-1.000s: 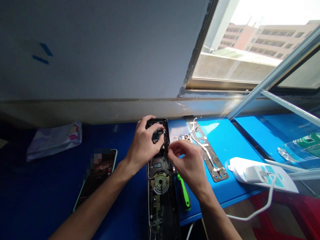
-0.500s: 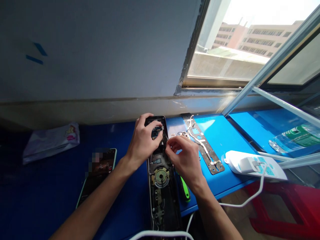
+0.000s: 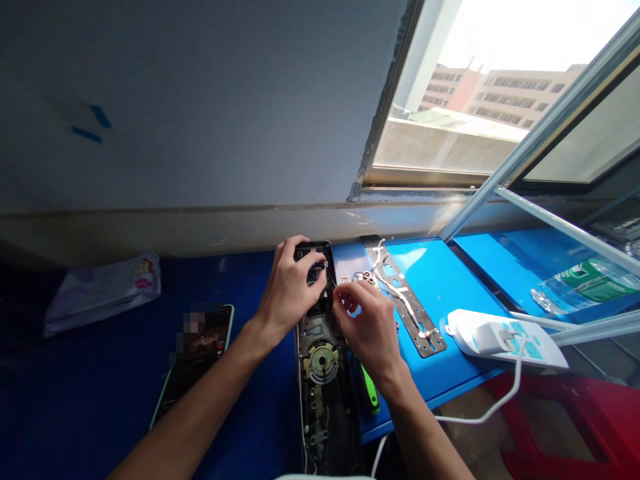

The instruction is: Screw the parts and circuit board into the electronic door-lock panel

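Observation:
A long black electronic device housing [image 3: 330,400] lies open, its inner parts showing. At its far end, my left hand [image 3: 290,287] is curled over the left rim. The thumb and index finger close around a small dark-blue circuit board [image 3: 316,273]. Beside the right rim, my right hand [image 3: 367,317] is pinched, its fingertips close to the board; what lies between them is too small to make out. A green-and-black screwdriver handle [image 3: 370,390] rests beneath my right wrist. Midway along the housing sits a round metal part [image 3: 321,363].
Right of the housing lies a black perforated plate [image 3: 417,327] with a white cable. Further right are a white power strip [image 3: 507,339], a plastic bottle [image 3: 585,287] and a metal frame [image 3: 475,197]. A phone [image 3: 200,360] and a tissue pack [image 3: 105,293] lie left. A red stool [image 3: 565,427] stands below.
The view has shifted slightly, so the scene sits a little lower. Both hands keep nearly the same place at the far end of the housing, with only small finger movement.

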Tool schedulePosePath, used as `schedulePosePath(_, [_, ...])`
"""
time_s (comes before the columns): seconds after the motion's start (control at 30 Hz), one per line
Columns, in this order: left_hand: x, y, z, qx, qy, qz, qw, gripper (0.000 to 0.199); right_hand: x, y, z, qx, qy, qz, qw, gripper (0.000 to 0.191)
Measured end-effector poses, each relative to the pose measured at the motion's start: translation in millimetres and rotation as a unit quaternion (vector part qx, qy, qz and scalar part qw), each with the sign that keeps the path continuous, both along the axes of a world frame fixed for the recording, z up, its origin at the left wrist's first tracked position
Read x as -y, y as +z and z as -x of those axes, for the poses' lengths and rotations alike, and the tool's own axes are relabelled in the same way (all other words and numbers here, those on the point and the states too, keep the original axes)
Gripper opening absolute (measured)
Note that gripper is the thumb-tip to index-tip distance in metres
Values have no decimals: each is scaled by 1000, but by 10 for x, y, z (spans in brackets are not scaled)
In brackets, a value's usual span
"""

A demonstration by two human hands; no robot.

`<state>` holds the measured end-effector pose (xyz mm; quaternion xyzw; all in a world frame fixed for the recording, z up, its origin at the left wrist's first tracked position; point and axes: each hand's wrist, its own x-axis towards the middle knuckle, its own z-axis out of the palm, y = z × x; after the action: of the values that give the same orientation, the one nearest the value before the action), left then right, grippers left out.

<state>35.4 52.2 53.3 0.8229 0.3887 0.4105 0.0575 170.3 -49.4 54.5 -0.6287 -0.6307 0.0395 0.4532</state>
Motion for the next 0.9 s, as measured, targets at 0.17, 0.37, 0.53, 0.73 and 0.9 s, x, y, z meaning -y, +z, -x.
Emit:
schedulePosePath(0.17, [-17, -16, 7, 5, -7, -4, 1000, 18, 7, -55, -14, 12, 8, -23, 1000, 15])
schedulePosePath(0.37, [-26, -22, 9, 14, -12, 2, 1000, 17, 11, -85, -32, 15, 17, -33, 999, 16])
schedulePosePath(0.53, [-13, -8, 13, 6, -11, 2, 1000, 18, 14, -90, -32, -1, 25, -29, 999, 13])
schedulePosePath(0.73, [36, 19, -3, -7, 1, 11, 1000, 19, 132, -137, -62, -40, 44, -14, 998, 15])
schedulePosePath(0.9, [115, 39, 10, 2, 3, 23, 1000, 21, 232, -188, -124, -54, 79, -3, 995, 24])
